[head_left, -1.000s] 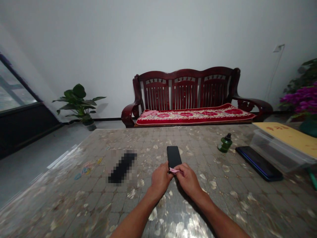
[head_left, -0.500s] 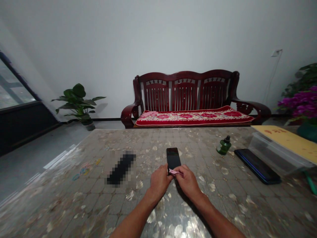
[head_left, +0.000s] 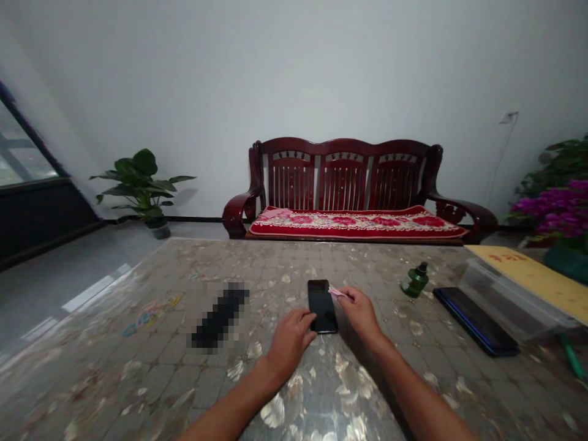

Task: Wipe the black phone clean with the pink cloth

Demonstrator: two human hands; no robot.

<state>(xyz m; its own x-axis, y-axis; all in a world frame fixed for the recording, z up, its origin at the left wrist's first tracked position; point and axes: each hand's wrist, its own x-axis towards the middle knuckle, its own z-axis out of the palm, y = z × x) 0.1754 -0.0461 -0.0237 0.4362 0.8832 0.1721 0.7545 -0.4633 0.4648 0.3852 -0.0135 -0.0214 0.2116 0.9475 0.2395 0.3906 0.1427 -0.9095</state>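
A black smartphone (head_left: pixel 323 306) lies face up on the patterned tabletop, its long side pointing away from me. My left hand (head_left: pixel 290 340) rests at its lower left edge, fingertips and thumb apart and touching the side, not wrapped around it. In the pinched fingers of my right hand (head_left: pixel 361 309) is a small folded pink cloth (head_left: pixel 339 294). The cloth's tip sits by the upper right edge of the phone; whether it touches the glass I cannot tell.
To the left lie a blurred-out dark object (head_left: pixel 220 318) and several coloured bands (head_left: pixel 142 320). On the right are a green bottle (head_left: pixel 415 280), a larger dark phone (head_left: pixel 475 321), and a clear plastic box (head_left: pixel 500 300) under a yellow sheet (head_left: pixel 528 272). A wooden bench (head_left: pixel 344 174) stands beyond.
My right hand has moved up and right with the pink cloth, from the phone's lower end to its upper right edge. My left hand has shifted slightly down, uncovering the lower screen.
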